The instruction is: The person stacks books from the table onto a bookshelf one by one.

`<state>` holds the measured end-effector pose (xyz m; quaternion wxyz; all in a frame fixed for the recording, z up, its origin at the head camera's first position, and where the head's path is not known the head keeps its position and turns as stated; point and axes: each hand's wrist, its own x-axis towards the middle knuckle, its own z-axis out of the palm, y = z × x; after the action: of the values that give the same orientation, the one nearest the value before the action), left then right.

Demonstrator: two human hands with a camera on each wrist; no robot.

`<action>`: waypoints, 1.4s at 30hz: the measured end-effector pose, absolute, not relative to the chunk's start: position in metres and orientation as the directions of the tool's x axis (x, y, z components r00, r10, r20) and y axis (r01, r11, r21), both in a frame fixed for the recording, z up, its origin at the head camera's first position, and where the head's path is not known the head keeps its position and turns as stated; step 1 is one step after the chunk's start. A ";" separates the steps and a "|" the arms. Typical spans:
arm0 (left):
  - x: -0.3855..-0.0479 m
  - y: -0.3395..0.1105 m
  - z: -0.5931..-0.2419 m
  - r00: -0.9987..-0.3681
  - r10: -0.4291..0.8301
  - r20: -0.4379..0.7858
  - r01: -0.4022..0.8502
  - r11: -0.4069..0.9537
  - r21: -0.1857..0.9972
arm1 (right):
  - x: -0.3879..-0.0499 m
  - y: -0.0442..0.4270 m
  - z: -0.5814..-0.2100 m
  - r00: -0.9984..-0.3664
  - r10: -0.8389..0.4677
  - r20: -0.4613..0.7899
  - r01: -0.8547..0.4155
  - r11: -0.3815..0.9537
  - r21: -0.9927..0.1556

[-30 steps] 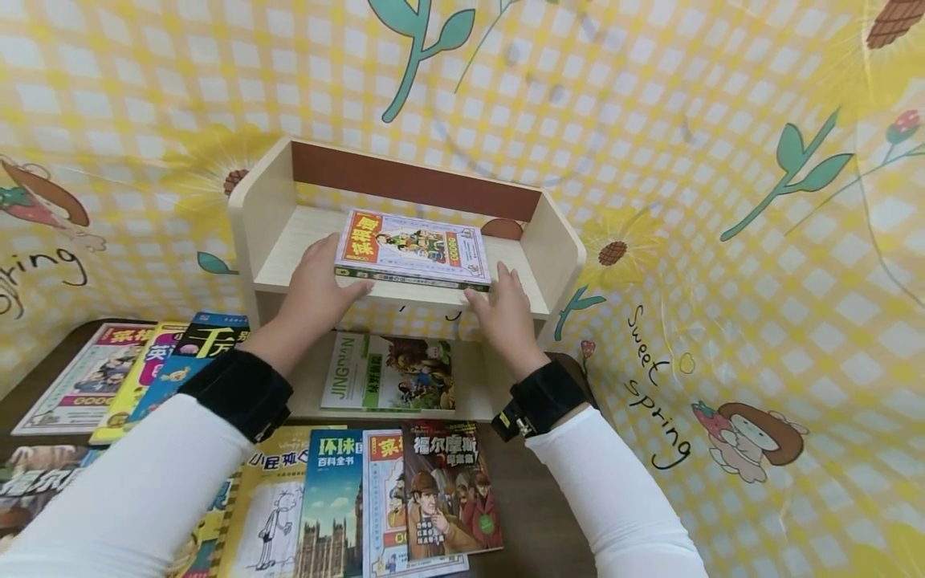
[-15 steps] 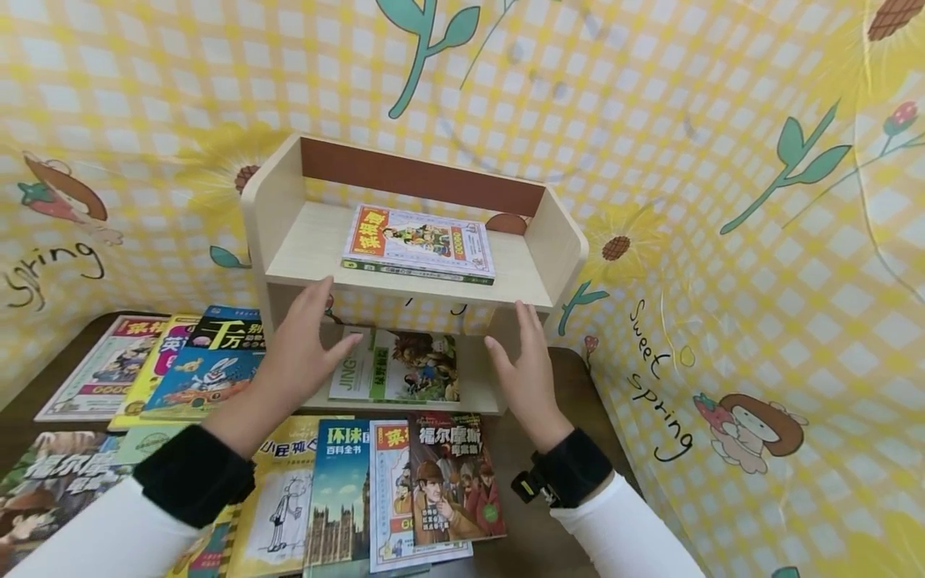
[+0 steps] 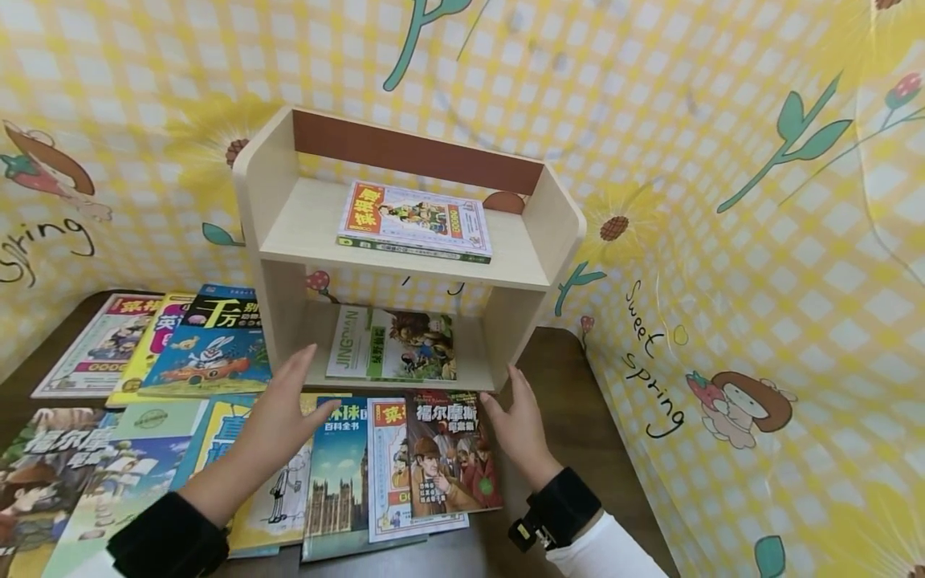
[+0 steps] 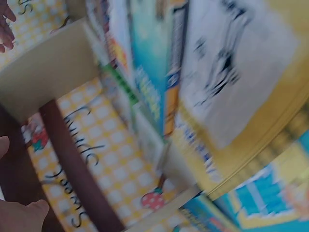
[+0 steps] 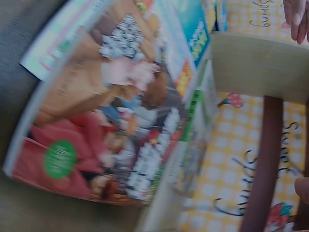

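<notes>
A small two-tier wooden bookshelf (image 3: 538, 241) stands at the back of the dark table. Flat on its upper board is a short stack of books (image 3: 415, 221), the top one white with a red title panel. On the lower board lies a green and white book (image 3: 393, 345). My left hand (image 3: 282, 417), thumb and fingers spread, hovers over the yellow book with a line-drawn figure (image 3: 285, 486) and beside the blue book (image 3: 340, 482). Just right of the brown detective book (image 3: 451, 461), my right hand (image 3: 523, 425) is likewise spread. Neither hand holds anything.
Left of the shelf, several overlapping books (image 3: 205, 357) cover the table, with another detective book (image 3: 43, 466) nearer the front. A red and white book (image 3: 390, 474) lies partly under the brown one. Yellow checked cloth (image 3: 723, 201) surrounds the table.
Both hands have left the stack on the upper board, which they touched a second ago, and have come down and towards me to the front row of books. The stack stays on the shelf.
</notes>
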<state>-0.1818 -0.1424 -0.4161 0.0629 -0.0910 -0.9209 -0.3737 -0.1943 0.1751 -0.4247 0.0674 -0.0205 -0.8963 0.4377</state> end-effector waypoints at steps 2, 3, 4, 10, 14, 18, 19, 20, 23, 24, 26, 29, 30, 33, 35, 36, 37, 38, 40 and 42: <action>-0.178 -0.141 -0.425 -0.980 0.127 0.151 0.196 0.709 0.678 | -0.192 0.177 -0.433 -0.990 0.121 0.067 0.022 0.614 -0.789; -0.176 -0.140 -0.428 -0.982 0.133 0.136 0.190 0.712 0.676 | -0.191 0.178 -0.437 -0.990 0.130 0.056 0.036 0.612 -0.790; -0.175 -0.139 -0.432 -0.983 0.138 0.123 0.185 0.715 0.674 | -0.190 0.179 -0.441 -0.990 0.137 0.043 0.050 0.613 -0.788; -0.165 -0.135 -0.452 -0.983 0.175 0.057 0.166 0.712 0.682 | -0.183 0.187 -0.464 -0.986 0.163 -0.036 0.134 0.640 -0.757; -0.160 -0.130 -0.461 -0.983 0.185 0.011 0.142 0.710 0.690 | -0.180 0.192 -0.475 -0.984 0.168 -0.064 0.165 0.699 -0.696; -0.158 -0.125 -0.468 -0.982 0.184 -0.047 0.100 0.713 0.694 | -0.177 0.193 -0.481 -0.978 0.163 -0.127 0.207 0.769 -0.605; -0.158 -0.123 -0.470 -0.981 0.183 -0.063 0.089 0.716 0.692 | -0.176 0.193 -0.483 -0.974 0.161 -0.159 0.224 0.789 -0.572; -0.157 -0.122 -0.471 -0.980 0.182 -0.074 0.082 0.719 0.691 | -0.175 0.192 -0.484 -0.968 0.160 -0.192 0.240 0.809 -0.536; -0.156 -0.120 -0.473 -0.978 0.182 -0.105 0.060 0.721 0.690 | -0.173 0.187 -0.488 -0.952 0.169 -0.255 0.265 0.874 -0.407; -0.155 -0.119 -0.473 -0.977 0.181 -0.109 0.057 0.722 0.690 | -0.173 0.185 -0.490 -0.948 0.177 -0.266 0.270 0.890 -0.369; -0.154 -0.119 -0.473 -0.978 0.178 -0.110 0.055 0.725 0.687 | -0.174 0.181 -0.494 -0.942 0.201 -0.269 0.282 0.906 -0.314; -0.152 -0.119 -0.474 -0.980 0.172 -0.097 0.060 0.728 0.683 | -0.175 0.174 -0.499 -0.941 0.227 -0.252 0.296 0.911 -0.285; -0.152 -0.119 -0.475 -0.981 0.169 -0.093 0.061 0.728 0.683 | -0.176 0.173 -0.499 -0.939 0.233 -0.254 0.303 0.908 -0.288; -0.152 -0.120 -0.476 -0.983 0.162 -0.089 0.058 0.727 0.684 | -0.177 0.169 -0.500 -0.939 0.231 -0.256 0.306 0.902 -0.305; -0.151 -0.120 -0.476 -0.984 0.154 -0.092 0.050 0.727 0.685 | -0.179 0.168 -0.500 -0.942 0.216 -0.256 0.292 0.905 -0.308; -0.151 -0.120 -0.476 -0.984 0.149 -0.095 0.044 0.727 0.685 | -0.179 0.168 -0.500 -0.943 0.210 -0.258 0.287 0.907 -0.309; -0.151 -0.120 -0.476 -0.985 0.145 -0.096 0.040 0.727 0.685 | -0.179 0.168 -0.500 -0.945 0.202 -0.258 0.277 0.912 -0.304; -0.151 -0.120 -0.477 -0.985 0.141 -0.099 0.035 0.726 0.687 | -0.179 0.168 -0.500 -0.945 0.197 -0.262 0.273 0.914 -0.299; -0.150 -0.120 -0.477 -0.986 0.138 -0.093 0.035 0.721 0.692 | -0.179 0.169 -0.499 -0.946 0.192 -0.262 0.268 0.918 -0.294; -0.149 -0.120 -0.478 -0.987 0.141 -0.080 0.045 0.714 0.699 | -0.179 0.169 -0.499 -0.945 0.198 -0.261 0.273 0.917 -0.291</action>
<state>-0.1487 -0.1203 -0.4783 -0.0639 -0.0505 -0.9235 -0.3750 -0.1792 0.1690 -0.4987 -0.1139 -0.1211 -0.9724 0.1639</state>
